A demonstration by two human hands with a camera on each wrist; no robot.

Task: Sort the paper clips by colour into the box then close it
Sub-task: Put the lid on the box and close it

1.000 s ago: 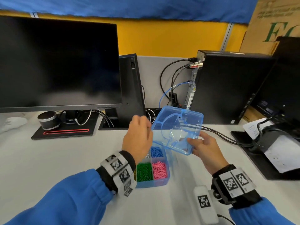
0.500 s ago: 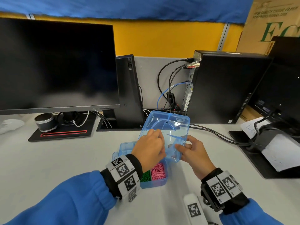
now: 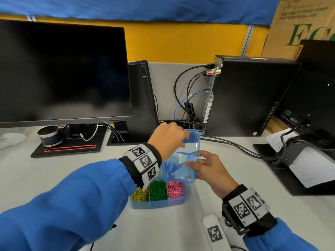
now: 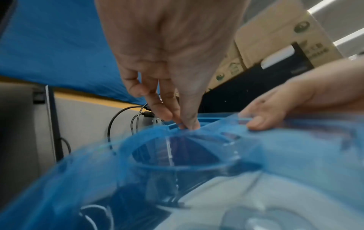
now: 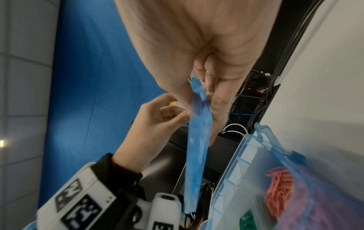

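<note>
A clear blue compartment box (image 3: 157, 203) sits on the white desk, holding yellow (image 3: 139, 194), green (image 3: 158, 191) and pink paper clips (image 3: 175, 189). Its clear blue lid (image 3: 188, 158) hovers tilted over the back half of the box. My left hand (image 3: 169, 140) pinches the lid's far edge (image 4: 187, 126) from above. My right hand (image 3: 204, 166) grips the lid's right side, thumb on top (image 5: 197, 118). The back compartments are hidden under the lid.
A black monitor (image 3: 61, 73) on its stand and a small round speaker (image 3: 49, 135) stand at the back left. A black computer tower (image 3: 248, 95) with cables stands behind the box. A printer with paper (image 3: 306, 160) is at the right.
The lid has come down from upright in the air to a tilted position low over the box. My left hand moved from the box's left side to the lid's far edge.
</note>
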